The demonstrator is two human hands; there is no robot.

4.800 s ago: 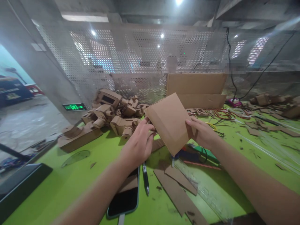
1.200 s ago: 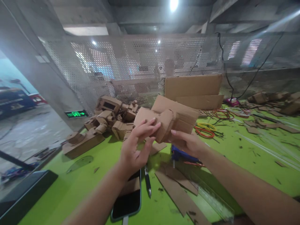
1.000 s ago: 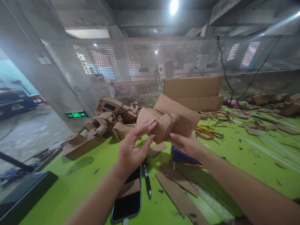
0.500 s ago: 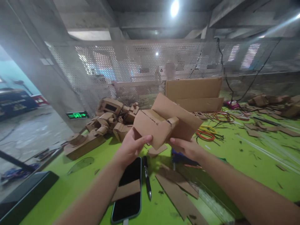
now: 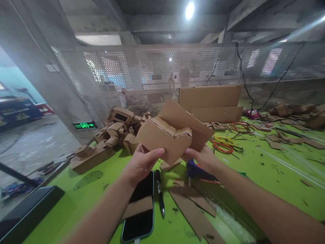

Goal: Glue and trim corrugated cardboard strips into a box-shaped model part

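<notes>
Above the green table I hold a roughly heart-shaped cardboard piece (image 5: 165,139) with a notch in its upper edge and thick sides. A flat cardboard sheet (image 5: 188,117) stands tilted behind it; whether the two are joined is hidden. My left hand (image 5: 141,164) grips the shaped piece at its lower left, thumb on the front face. My right hand (image 5: 203,157) is closed at the lower right, where sheet and shaped piece meet; its fingers are mostly behind the cardboard. Below lie a phone (image 5: 138,223) with a cardboard strip on it, a black pen (image 5: 159,193) and a blue tool (image 5: 195,169).
Cardboard models (image 5: 116,132) are piled at the back left. A cardboard box (image 5: 210,98) stands at the back, near coiled cables (image 5: 225,144). Cardboard scraps (image 5: 193,213) and a clear ruler-like strip (image 5: 233,217) lie in front. A dark case (image 5: 30,213) sits at the left edge.
Both hands have turned the cardboard and shifted it slightly left. The shaped piece's front face now shows more fully, and less of the sheet is visible at the right.
</notes>
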